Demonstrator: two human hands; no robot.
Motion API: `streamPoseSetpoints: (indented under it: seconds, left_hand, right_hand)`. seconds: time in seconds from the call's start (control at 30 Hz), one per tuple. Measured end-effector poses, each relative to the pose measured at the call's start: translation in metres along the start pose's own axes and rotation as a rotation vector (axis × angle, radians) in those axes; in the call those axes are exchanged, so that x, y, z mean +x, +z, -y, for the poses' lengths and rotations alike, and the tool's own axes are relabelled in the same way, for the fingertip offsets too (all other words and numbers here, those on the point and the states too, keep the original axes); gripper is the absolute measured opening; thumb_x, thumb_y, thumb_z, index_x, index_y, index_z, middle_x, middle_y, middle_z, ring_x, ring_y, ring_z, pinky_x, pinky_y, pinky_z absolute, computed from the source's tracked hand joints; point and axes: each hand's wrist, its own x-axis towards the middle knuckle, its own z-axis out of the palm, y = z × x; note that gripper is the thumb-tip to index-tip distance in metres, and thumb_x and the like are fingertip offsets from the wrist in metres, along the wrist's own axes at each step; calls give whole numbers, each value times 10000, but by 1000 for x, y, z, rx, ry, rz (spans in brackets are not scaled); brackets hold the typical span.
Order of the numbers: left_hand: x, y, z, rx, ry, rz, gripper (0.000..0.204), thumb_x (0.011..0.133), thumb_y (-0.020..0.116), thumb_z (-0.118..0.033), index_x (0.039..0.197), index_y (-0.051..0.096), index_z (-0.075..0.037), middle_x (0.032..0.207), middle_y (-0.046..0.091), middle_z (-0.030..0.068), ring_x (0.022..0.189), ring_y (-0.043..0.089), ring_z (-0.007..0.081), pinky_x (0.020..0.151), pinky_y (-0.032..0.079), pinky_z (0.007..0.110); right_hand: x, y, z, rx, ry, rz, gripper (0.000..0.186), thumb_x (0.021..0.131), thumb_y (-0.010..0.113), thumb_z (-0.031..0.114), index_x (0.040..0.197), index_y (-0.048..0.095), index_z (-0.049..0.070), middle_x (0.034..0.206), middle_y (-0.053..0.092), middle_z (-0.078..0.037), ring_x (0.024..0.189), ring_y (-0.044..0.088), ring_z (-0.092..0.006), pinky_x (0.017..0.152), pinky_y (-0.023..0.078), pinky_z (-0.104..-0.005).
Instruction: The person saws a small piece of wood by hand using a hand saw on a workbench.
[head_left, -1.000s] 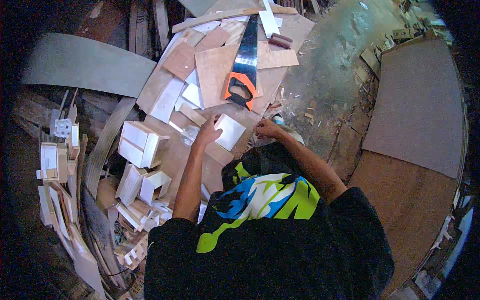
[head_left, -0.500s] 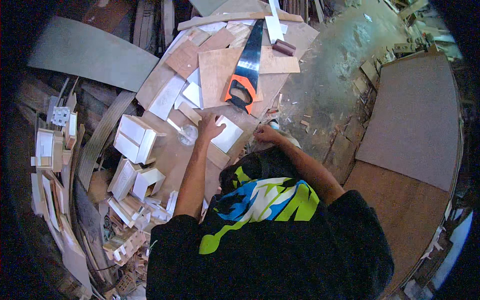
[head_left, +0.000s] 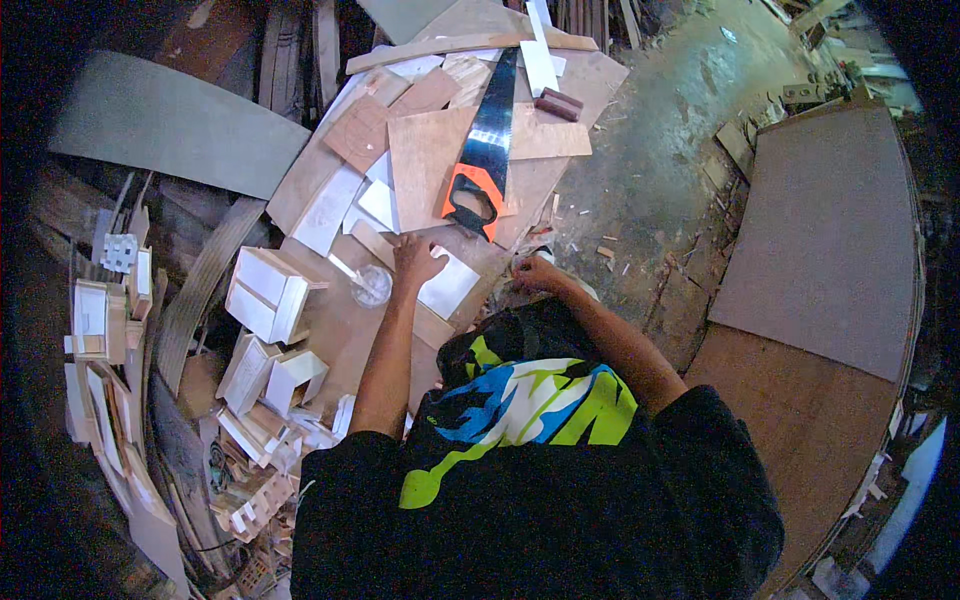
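My left hand (head_left: 418,258) is at the upper-left edge of a square white board (head_left: 452,287), fingers curved and apart; whether it touches the board is unclear. My right hand (head_left: 535,273) is curled just right of that board; what it holds, if anything, is hidden. Left of my left hand is a clear container of pale material (head_left: 372,290), with a pale stick (head_left: 344,265) in it. Beyond my hands, a handsaw (head_left: 487,137) with an orange and black handle lies across offcuts on the work surface (head_left: 320,370).
Small white-faced wooden boxes (head_left: 268,296) crowd the left beside long boards (head_left: 185,300) and a grey sheet (head_left: 180,125). A large sheet panel (head_left: 812,240) lies at right, beside a debris-strewn floor (head_left: 665,125). A dark brown block (head_left: 558,105) sits by the saw's blade.
The view has shifted slightly, so the saw and boards sit a little lower. My left hand has shifted slightly leftward relative to the white board; my right hand stays curled.
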Motion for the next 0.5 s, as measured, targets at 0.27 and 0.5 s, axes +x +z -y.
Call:
streamPoseSetpoints:
  seconds: [0.27,0.5]
  left_hand:
    - [3,-1,0,23,26,-55,291,582,682,-297,807,628,-121,963,535,132,997,446,313,847,370,435]
    - [-7,-6,-10,37,28,-123,231,611,660,-251,804,627,-127,945,536,137,970,462,303,831,368,430]
  right_hand:
    - [-15,-1,28,9,1,-94,220,762,600,251,806,597,36,653,598,-49,538,562,-127,498,460,-269]
    - [-7,1,18,85,-51,-42,220,768,599,251,840,598,44,658,599,-40,538,553,-126,506,454,-264]
